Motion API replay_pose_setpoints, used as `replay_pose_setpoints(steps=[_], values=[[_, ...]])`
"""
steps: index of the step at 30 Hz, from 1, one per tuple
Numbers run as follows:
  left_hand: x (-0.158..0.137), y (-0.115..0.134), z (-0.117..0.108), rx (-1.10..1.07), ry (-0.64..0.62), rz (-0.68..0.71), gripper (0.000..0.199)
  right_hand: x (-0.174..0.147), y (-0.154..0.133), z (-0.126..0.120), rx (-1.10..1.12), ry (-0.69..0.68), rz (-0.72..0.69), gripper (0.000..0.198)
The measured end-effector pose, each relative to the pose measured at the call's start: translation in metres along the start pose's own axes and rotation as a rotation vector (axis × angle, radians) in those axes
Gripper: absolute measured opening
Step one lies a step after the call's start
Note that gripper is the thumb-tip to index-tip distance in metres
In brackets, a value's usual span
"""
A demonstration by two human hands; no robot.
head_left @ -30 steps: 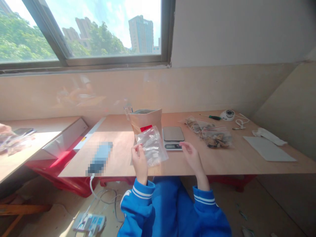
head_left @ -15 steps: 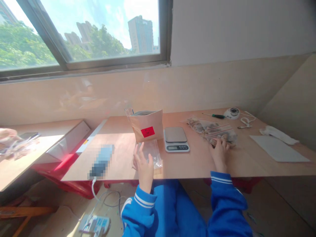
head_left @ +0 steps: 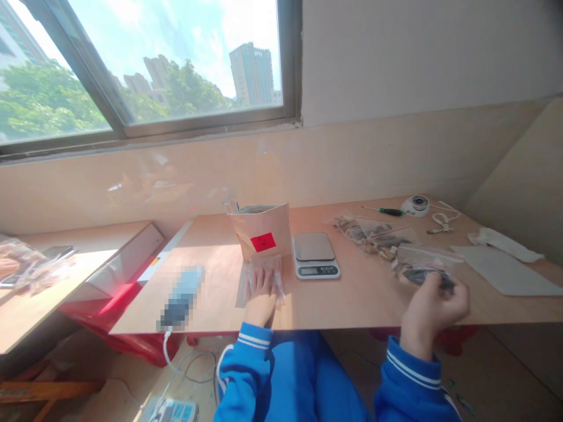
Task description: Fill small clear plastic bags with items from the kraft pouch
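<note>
My left hand (head_left: 262, 294) lies with its fingers stretched over a clear plastic bag (head_left: 278, 275), flat on the table in front of a brown paper pouch (head_left: 260, 230) with a red label. The pouch stands upright with its top gaping. At the right, my right hand (head_left: 437, 310) is closed on a clear zip bag (head_left: 416, 258) with dark contents, lifted slightly toward me; what exactly is inside I cannot make out. Several more filled zip bags (head_left: 369, 230) lie just beyond it. Between my hands sits a white kitchen scale (head_left: 315, 255) with nothing on its plate.
A pixelated phone (head_left: 182, 299) on a white cable lies at the left. Toward the back right are a green-handled screwdriver (head_left: 390, 211), a dome camera (head_left: 416, 206) and a white cable (head_left: 441, 221). A white sheet (head_left: 505, 272) lies far right. Another person's hand (head_left: 6, 266) shows far left.
My left hand has come down flat onto the clear bag. My right hand has drawn a zip bag away from the others, toward me and to the right.
</note>
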State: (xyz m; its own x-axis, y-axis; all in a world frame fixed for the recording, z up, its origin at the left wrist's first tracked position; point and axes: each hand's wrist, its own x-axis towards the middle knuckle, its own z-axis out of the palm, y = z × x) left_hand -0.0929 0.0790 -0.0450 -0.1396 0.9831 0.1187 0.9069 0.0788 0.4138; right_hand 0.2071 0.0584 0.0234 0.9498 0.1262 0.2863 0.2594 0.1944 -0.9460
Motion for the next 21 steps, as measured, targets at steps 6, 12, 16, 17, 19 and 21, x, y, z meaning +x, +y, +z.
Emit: replay_pose_setpoints(steps=[6,12,16,17,19,21], values=[[-0.011,0.040,-0.046,-0.751,0.024,0.018,0.039,-0.029,-0.030,0.001,0.296,-0.561,0.346,0.019],[-0.039,0.084,-0.063,-0.992,-0.256,0.103,0.034,-0.061,-0.022,0.007,0.363,-1.181,0.600,0.022],[-0.040,0.078,-0.058,-1.017,-0.360,0.029,0.034,-0.078,-0.008,0.019,0.249,-1.204,0.586,0.033],[-0.040,0.077,-0.057,-1.049,-0.327,0.030,0.034,-0.082,-0.005,0.022,0.207,-1.123,0.502,0.037],[-0.040,0.079,-0.057,-1.108,-0.233,0.033,0.035,-0.089,-0.003,0.028,0.141,-0.984,0.305,0.040],[-0.040,0.083,-0.056,-1.158,-0.206,0.013,0.036,-0.096,-0.009,0.028,0.137,-1.039,0.203,0.035]])
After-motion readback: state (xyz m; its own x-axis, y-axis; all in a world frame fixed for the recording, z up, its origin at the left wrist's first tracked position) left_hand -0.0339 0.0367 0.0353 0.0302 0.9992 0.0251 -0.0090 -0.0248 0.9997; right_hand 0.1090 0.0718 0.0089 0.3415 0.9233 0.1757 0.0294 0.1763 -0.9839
